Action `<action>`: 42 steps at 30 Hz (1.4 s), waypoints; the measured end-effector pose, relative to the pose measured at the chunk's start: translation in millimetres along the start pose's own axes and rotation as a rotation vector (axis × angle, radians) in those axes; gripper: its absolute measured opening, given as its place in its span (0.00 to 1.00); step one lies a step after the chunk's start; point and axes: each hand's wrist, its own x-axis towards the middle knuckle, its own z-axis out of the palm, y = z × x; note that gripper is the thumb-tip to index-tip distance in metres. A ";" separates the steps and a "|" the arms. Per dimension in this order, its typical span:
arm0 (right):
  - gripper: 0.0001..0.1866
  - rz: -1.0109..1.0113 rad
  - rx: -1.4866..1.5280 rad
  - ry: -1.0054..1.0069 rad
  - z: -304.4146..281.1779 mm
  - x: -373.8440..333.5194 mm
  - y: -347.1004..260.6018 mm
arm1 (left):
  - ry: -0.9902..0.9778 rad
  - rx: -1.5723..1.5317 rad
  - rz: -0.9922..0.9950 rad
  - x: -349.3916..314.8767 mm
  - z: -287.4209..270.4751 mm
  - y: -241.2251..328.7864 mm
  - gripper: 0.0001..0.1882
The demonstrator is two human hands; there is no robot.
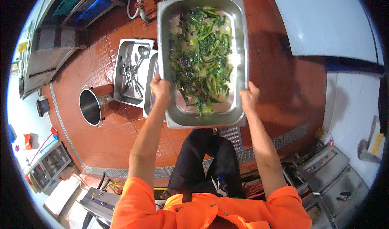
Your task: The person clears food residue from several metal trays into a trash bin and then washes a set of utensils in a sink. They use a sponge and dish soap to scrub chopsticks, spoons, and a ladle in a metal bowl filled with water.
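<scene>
A deep rectangular steel pan (202,123) is held out in front of me over the floor. Cooked leafy greens (204,58) lie in it, with some bare metal showing along the right side. My left hand (161,92) is closed on the pan's left rim near its front corner. On the opposite side, my right hand (249,97) grips the right rim at about the same height. The fingers under the rim are partly hidden by the pan.
Left of the pan, a steel tray (129,94) on the red tiled floor (109,138) holds a ladle (142,56) and other utensils. A second tray (150,77) is partly covered. A tall pot (90,107) stands farther left. Metal drain grating (291,138) crosses the floor near my feet.
</scene>
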 end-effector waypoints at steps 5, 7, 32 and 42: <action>0.09 0.128 0.097 0.010 8.1 -9.8 11.3 | 0.026 -0.019 -0.167 -19.2 -11.7 -1.9 0.13; 0.08 0.037 -0.067 -0.098 29.1 8.9 18.9 | 0.033 -0.039 -0.201 -1.6 -29.6 2.3 0.11; 0.06 0.074 -0.588 -0.616 101.4 175.1 52.1 | 0.448 0.155 -0.442 -1.2 0.7 -75.6 0.10; 0.04 0.128 -0.712 -0.660 119.2 221.6 86.5 | 0.563 0.084 -0.514 32.3 22.8 -81.8 0.20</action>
